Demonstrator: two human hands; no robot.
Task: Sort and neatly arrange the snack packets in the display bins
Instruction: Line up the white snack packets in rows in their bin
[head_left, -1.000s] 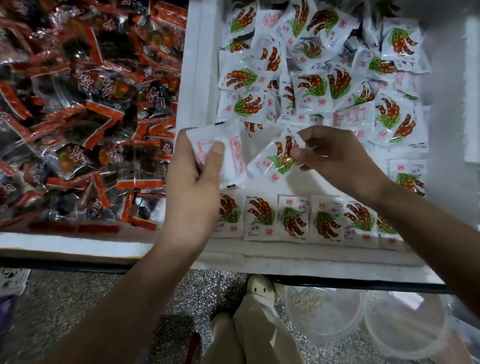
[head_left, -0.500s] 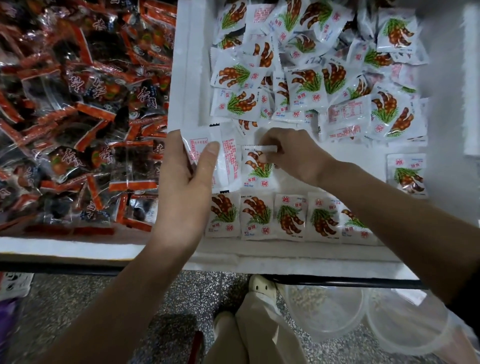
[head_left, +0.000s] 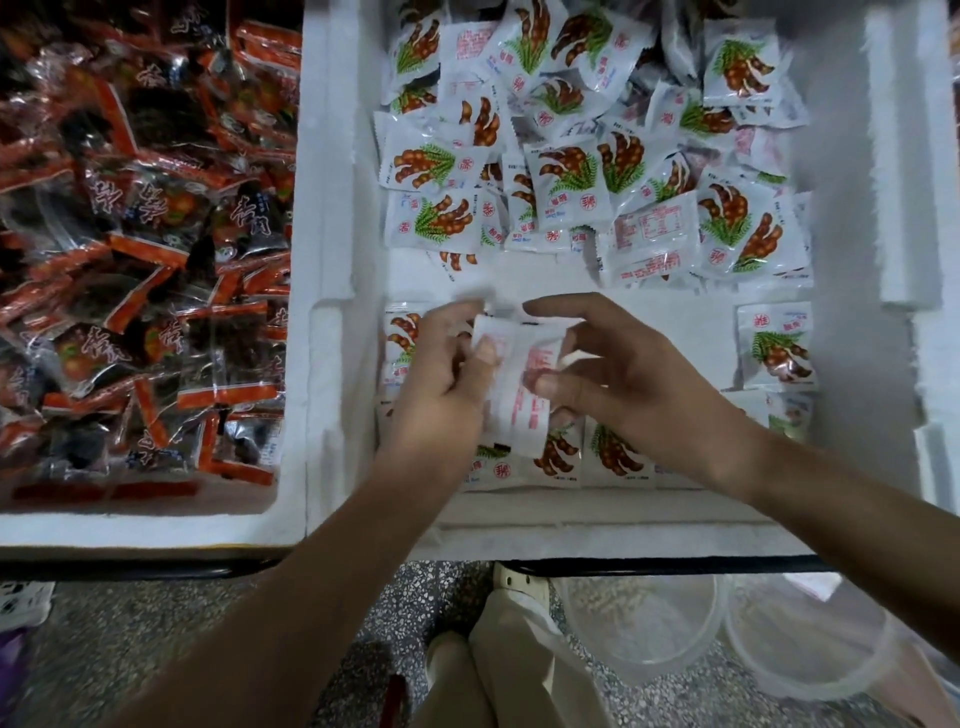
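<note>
Snack packets (head_left: 514, 387), white with red print and backs up, sit as a small stack between both hands near the middle of the view, over the near half of the white foam bin (head_left: 332, 218). At nine o'clock lies the neighbouring bin (head_left: 156, 530), heaped with red-and-clear wrapped sweets (head_left: 145, 249). Just right of it, the left hand (head_left: 441, 400) grips the stack from its nine o'clock edge, thumb laid on the top face and the other fingers folded round it. A pod-printed packet (head_left: 402, 338) shows partly from under that hand. The right hand (head_left: 634, 384) pinches the stack from three o'clock. Its thumb presses the top face, its lower fingers curl under the edge and its index finger reaches out over the far edge. At twelve o'clock a loose heap (head_left: 571, 171) of white packets fills the bin's far half. At six o'clock from the hands a front row (head_left: 613, 457) lines the near wall, side by side. Towards three o'clock a lone packet (head_left: 776, 345) lies face up near the right wall. At five o'clock, below the bins, a clear tub (head_left: 639, 623) stands on the speckled floor (head_left: 130, 634).
</note>
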